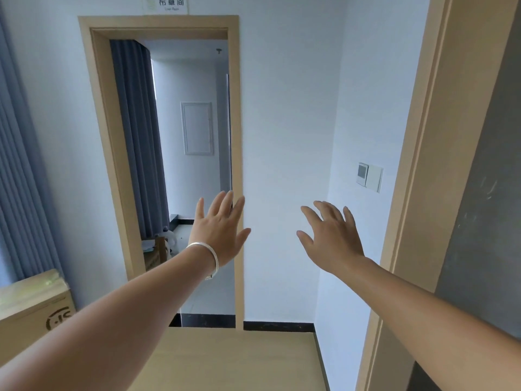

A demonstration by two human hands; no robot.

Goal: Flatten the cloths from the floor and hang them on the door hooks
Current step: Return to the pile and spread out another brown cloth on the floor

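Observation:
Both my arms stretch forward at chest height. My left hand (221,227), with a silver bangle on the wrist, is open with fingers spread, in front of the right post of a wooden door frame (236,136). My right hand (331,235) is open too, fingers apart, in front of the white wall. Neither hand holds anything. No cloth and no door hooks show in this view.
An open doorway (194,179) ahead leads into a room with a grey curtain (138,136). A second door frame (423,165) and a dark grey door (490,207) stand at the right. A cardboard box (33,306) sits low left. A wall switch (369,176) is at the right.

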